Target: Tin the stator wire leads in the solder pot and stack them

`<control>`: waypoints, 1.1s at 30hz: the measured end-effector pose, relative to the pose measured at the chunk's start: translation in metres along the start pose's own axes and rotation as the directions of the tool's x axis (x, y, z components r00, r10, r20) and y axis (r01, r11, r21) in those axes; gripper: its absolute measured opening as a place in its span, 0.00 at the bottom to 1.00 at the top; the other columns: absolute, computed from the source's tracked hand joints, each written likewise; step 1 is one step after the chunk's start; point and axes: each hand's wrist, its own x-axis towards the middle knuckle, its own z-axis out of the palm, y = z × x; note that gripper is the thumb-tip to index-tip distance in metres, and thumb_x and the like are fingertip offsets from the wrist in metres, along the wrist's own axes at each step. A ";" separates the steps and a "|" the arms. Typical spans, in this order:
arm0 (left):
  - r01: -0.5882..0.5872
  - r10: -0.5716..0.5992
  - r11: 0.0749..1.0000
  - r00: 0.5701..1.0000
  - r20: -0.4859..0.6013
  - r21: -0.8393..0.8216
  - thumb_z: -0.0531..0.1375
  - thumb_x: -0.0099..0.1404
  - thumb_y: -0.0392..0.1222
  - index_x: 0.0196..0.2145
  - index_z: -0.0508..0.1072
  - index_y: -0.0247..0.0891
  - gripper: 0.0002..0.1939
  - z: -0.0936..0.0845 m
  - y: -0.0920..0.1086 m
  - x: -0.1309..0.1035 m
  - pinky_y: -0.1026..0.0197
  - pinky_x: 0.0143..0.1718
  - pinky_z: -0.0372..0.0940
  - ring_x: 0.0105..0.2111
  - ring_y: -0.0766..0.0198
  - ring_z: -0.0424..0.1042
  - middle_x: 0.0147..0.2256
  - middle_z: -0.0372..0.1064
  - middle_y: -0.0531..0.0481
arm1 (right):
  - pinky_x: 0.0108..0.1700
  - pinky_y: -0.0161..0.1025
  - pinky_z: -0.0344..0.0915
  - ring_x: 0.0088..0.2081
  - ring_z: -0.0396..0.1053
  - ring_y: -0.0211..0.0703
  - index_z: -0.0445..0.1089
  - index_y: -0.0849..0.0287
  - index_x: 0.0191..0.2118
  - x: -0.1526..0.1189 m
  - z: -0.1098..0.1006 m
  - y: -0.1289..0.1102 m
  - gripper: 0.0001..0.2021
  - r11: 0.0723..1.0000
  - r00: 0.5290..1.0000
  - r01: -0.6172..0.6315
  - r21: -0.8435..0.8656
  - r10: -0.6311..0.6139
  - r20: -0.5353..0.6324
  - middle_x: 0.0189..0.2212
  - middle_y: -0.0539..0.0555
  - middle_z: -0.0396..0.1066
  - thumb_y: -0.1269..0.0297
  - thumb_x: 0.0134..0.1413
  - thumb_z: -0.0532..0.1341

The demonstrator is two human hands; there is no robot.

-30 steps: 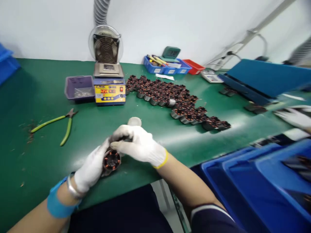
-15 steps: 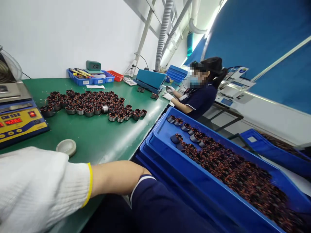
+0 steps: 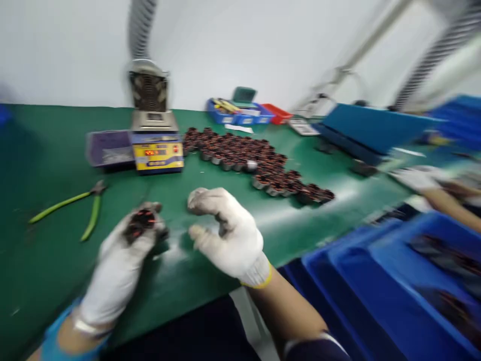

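Observation:
My left hand [image 3: 118, 263], in a white glove, is closed around a copper-wound motor stator [image 3: 141, 224] with its windings facing up. It hovers over the green bench top [image 3: 210, 286]. Across from it, my gloved right hand [image 3: 231, 235] has its fingers curved and spread apart, with nothing visible between them. Green-handled cutting pliers [image 3: 93, 210] lie spread on the bench to the left of my left hand. Beyond my right hand stands a large cluster of similar stators [image 3: 240, 153].
Behind my hands are a yellow-panelled bench device [image 3: 158, 154] with red digits and a purple tray [image 3: 92, 150]. Stacked blue bins [image 3: 361, 271] holding stators flank the bench at right. A co-worker's blurred gloved hand [image 3: 417, 176] is at the far right.
The view has swung left, bringing my left hand with the stator, and the pliers, into sight. My right hand has moved from the lower left edge to the middle, fingers apart.

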 end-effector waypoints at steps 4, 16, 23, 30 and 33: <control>-0.041 0.030 0.991 0.996 0.084 0.127 0.70 0.55 0.57 0.58 0.69 0.33 0.39 0.010 0.000 0.001 0.49 0.58 0.68 0.55 0.46 0.73 0.56 0.73 0.36 | 0.62 0.50 0.67 0.59 0.69 0.51 0.61 0.56 0.62 -0.017 0.030 0.027 0.29 0.983 0.955 0.006 -0.186 0.049 0.292 0.57 0.60 0.69 0.68 0.54 0.65; -0.508 0.467 0.450 0.835 0.291 0.734 0.57 0.67 0.44 0.32 0.76 0.38 0.10 -0.015 0.017 0.010 0.47 0.45 0.69 0.41 0.52 0.74 0.37 0.76 0.42 | 0.58 0.48 0.72 0.57 0.71 0.51 0.59 0.54 0.62 -0.019 0.015 0.036 0.29 0.921 0.903 0.230 -0.315 -0.081 0.423 0.55 0.61 0.70 0.74 0.55 0.61; -0.351 0.362 0.866 0.932 0.039 0.355 0.57 0.65 0.41 0.28 0.70 0.40 0.08 -0.023 0.022 0.008 0.61 0.27 0.65 0.27 0.64 0.69 0.27 0.70 0.50 | 0.55 0.51 0.74 0.54 0.72 0.52 0.59 0.54 0.62 -0.015 0.011 0.037 0.28 0.927 0.928 0.217 -0.306 -0.099 0.358 0.52 0.60 0.71 0.72 0.56 0.61; -0.120 0.123 0.965 0.992 0.001 0.232 0.59 0.65 0.48 0.23 0.66 0.40 0.16 -0.004 0.011 0.009 0.65 0.19 0.60 0.18 0.69 0.62 0.20 0.64 0.56 | 0.56 0.49 0.73 0.55 0.72 0.51 0.60 0.54 0.60 -0.018 0.011 0.031 0.26 0.951 0.922 0.168 -0.260 -0.058 0.382 0.53 0.61 0.70 0.68 0.57 0.64; -0.312 0.349 0.936 0.880 -0.322 0.162 0.61 0.65 0.46 0.28 0.70 0.40 0.10 -0.007 0.013 0.011 0.63 0.26 0.66 0.23 0.67 0.68 0.26 0.69 0.53 | 0.57 0.50 0.72 0.55 0.71 0.52 0.61 0.54 0.60 -0.019 0.010 0.030 0.25 0.955 0.908 0.168 -0.244 -0.054 0.416 0.53 0.60 0.71 0.68 0.57 0.64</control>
